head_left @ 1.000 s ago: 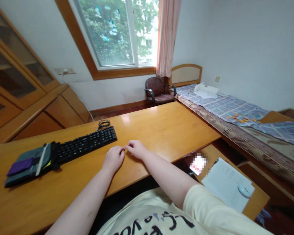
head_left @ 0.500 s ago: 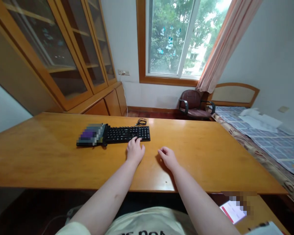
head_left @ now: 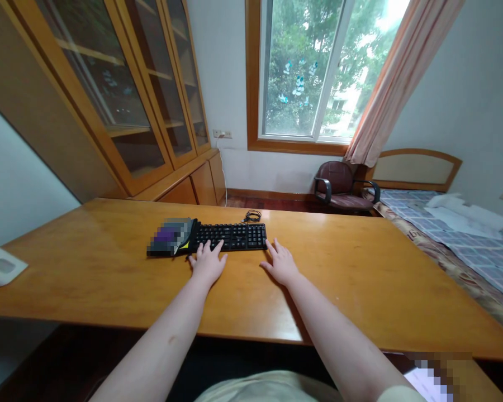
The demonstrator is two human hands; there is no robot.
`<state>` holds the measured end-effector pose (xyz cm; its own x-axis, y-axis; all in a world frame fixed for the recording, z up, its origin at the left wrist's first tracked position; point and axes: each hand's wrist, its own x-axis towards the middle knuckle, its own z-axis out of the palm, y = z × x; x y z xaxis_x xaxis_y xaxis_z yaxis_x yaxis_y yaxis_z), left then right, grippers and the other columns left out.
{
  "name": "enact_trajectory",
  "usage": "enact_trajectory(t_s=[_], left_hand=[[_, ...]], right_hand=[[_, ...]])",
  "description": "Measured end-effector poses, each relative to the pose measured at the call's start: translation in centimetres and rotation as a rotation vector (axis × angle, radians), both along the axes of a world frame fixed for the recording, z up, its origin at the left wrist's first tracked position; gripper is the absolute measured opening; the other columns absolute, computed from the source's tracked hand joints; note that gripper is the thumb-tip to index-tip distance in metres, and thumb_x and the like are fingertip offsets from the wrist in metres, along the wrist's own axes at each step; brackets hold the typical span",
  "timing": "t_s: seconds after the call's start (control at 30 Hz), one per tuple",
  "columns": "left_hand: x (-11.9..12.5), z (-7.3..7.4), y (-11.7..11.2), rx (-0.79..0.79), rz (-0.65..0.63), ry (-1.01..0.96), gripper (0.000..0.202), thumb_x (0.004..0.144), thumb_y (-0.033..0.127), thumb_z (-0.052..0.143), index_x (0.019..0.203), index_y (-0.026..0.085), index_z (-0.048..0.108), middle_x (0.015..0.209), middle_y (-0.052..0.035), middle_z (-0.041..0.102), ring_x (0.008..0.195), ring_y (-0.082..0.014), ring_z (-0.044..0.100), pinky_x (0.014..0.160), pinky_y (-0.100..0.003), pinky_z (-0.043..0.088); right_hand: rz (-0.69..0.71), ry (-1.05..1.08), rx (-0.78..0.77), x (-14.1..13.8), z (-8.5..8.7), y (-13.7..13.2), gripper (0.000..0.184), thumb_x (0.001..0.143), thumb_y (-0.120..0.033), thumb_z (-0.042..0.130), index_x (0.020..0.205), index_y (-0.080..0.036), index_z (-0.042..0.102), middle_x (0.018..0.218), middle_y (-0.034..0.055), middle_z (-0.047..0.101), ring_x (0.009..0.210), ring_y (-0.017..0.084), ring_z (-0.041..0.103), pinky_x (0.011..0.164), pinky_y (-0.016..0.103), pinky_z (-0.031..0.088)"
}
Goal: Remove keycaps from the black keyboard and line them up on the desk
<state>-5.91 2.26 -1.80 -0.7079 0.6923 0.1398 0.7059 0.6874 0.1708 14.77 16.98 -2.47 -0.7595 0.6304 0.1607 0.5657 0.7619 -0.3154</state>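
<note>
A black keyboard [head_left: 235,237] lies on the wooden desk [head_left: 327,290], its left end against or under a dark flat item [head_left: 167,237] that is partly blurred, with a purple patch and a yellow stripe. My left hand [head_left: 208,263] has its fingers spread over the keyboard's lower left edge. Beside the keyboard's right end is my right hand [head_left: 281,263], fingers apart, the fingertips at or just beside the corner. Neither hand grips anything. A coiled black cable [head_left: 252,216] rests behind the keyboard.
A white object [head_left: 2,265] sits at the desk's left edge. Behind the desk stand a glass-fronted cabinet [head_left: 167,178], a brown armchair [head_left: 339,184] and a bed [head_left: 452,234]. A blurred bright rectangle [head_left: 427,382] is at lower right, below the desk edge.
My left hand has moved left along the keyboard. My right hand has opened from a loose curl and reached forward to the keyboard's right end. The camera view has shifted slightly.
</note>
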Motion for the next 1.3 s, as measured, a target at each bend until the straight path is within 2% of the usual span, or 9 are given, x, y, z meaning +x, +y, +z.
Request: enact_trajectory(t_s=[0.17, 0.4, 0.67, 0.77, 0.9, 1.0, 1.1, 1.2, 1.3], left_hand=[[-1.5, -0.8, 0.8, -0.007, -0.079, -0.022, 0.061, 0.078, 0.053, 0.046, 0.135, 0.035, 0.036, 0.144, -0.0122, 0.028, 0.132, -0.0389, 0.019, 0.099, -0.054, 0.027], [-4.1, -0.6, 1.4, -0.040, -0.205, -0.047, 0.072, 0.073, 0.062, 0.048, 0.138, 0.035, 0.032, 0.145, -0.0123, 0.024, 0.134, -0.0386, 0.015, 0.100, -0.052, 0.027], [-3.6, -0.7, 1.7, -0.019, -0.172, 0.049, 0.059, 0.083, 0.052, 0.040, 0.138, 0.034, 0.032, 0.145, -0.0098, 0.028, 0.134, -0.0328, 0.020, 0.103, -0.047, 0.026], [-3.4, -0.6, 1.5, -0.013, -0.158, 0.068, 0.059, 0.084, 0.051, 0.040, 0.139, 0.033, 0.031, 0.146, -0.0104, 0.027, 0.134, -0.0318, 0.020, 0.103, -0.046, 0.027], [-3.1, -0.3, 1.2, -0.026, -0.132, 0.095, 0.063, 0.083, 0.048, 0.041, 0.140, 0.022, 0.032, 0.147, -0.0148, 0.023, 0.134, -0.0313, 0.021, 0.106, -0.043, 0.024], [-1.7, 0.2, 1.5, -0.041, -0.065, 0.106, 0.067, 0.081, 0.045, 0.045, 0.139, 0.013, 0.032, 0.146, -0.0198, 0.025, 0.133, -0.0335, 0.024, 0.107, -0.045, 0.021], [1.3, 0.8, 2.7, -0.021, -0.013, 0.057, 0.070, 0.080, 0.046, 0.046, 0.140, 0.012, 0.029, 0.144, -0.0214, 0.027, 0.133, -0.0347, 0.025, 0.105, -0.048, 0.022], [5.2, 0.9, 4.4, -0.006, -0.235, 0.010, 0.072, 0.081, 0.050, 0.045, 0.141, 0.015, 0.025, 0.148, -0.0174, 0.021, 0.136, -0.0314, 0.019, 0.109, -0.045, 0.017], [8.2, 0.1, 5.6, 0.003, -0.440, -0.020, 0.075, 0.081, 0.053, 0.043, 0.143, 0.018, 0.019, 0.152, -0.0119, 0.010, 0.138, -0.0275, 0.012, 0.111, -0.043, 0.013]], right_hand=[[0.057, -0.081, 0.016, -1.0, -0.4, 0.6, 0.074, 0.082, -0.062, 0.039, 0.144, -0.025, 0.021, 0.147, 0.0106, 0.027, 0.134, 0.028, 0.023, 0.107, 0.047, 0.013], [0.103, -0.099, -0.007, -1.2, -0.4, 1.2, 0.074, 0.081, -0.064, 0.038, 0.142, -0.024, 0.025, 0.150, 0.0078, 0.019, 0.135, 0.028, 0.020, 0.108, 0.048, 0.009], [0.138, -0.021, -0.051, -1.5, 0.0, 1.5, 0.076, 0.079, -0.062, 0.046, 0.140, -0.021, 0.030, 0.149, 0.0115, 0.023, 0.135, 0.027, 0.021, 0.109, 0.050, 0.007], [0.126, 0.119, -0.146, -1.0, -0.2, 1.9, 0.068, 0.076, -0.053, 0.056, 0.133, -0.019, 0.042, 0.144, 0.0130, 0.032, 0.133, 0.026, 0.029, 0.110, 0.047, 0.014], [0.011, 0.398, -0.320, 1.1, -0.2, 3.4, 0.047, 0.082, -0.036, 0.051, 0.126, -0.018, 0.049, 0.135, 0.0130, 0.045, 0.121, 0.021, 0.046, 0.101, 0.038, 0.035], [-0.035, 0.413, -0.300, 3.9, 0.1, 4.7, 0.048, 0.082, -0.036, 0.052, 0.125, -0.017, 0.048, 0.132, 0.0134, 0.047, 0.116, 0.021, 0.050, 0.098, 0.038, 0.038], [-0.064, 0.319, -0.160, 6.6, 0.3, 5.5, 0.052, 0.081, -0.039, 0.053, 0.125, -0.014, 0.047, 0.132, 0.0137, 0.047, 0.124, 0.022, 0.042, 0.105, 0.037, 0.031], [-0.136, 0.216, -0.079, 7.8, -0.2, 5.5, 0.060, 0.081, -0.044, 0.050, 0.131, -0.011, 0.041, 0.138, 0.0149, 0.041, 0.128, 0.023, 0.036, 0.107, 0.036, 0.026], [-0.194, 0.125, -0.013, 7.8, -0.9, 4.9, 0.074, 0.080, -0.051, 0.048, 0.138, -0.010, 0.031, 0.147, 0.0150, 0.025, 0.135, 0.025, 0.022, 0.110, 0.041, 0.018]])
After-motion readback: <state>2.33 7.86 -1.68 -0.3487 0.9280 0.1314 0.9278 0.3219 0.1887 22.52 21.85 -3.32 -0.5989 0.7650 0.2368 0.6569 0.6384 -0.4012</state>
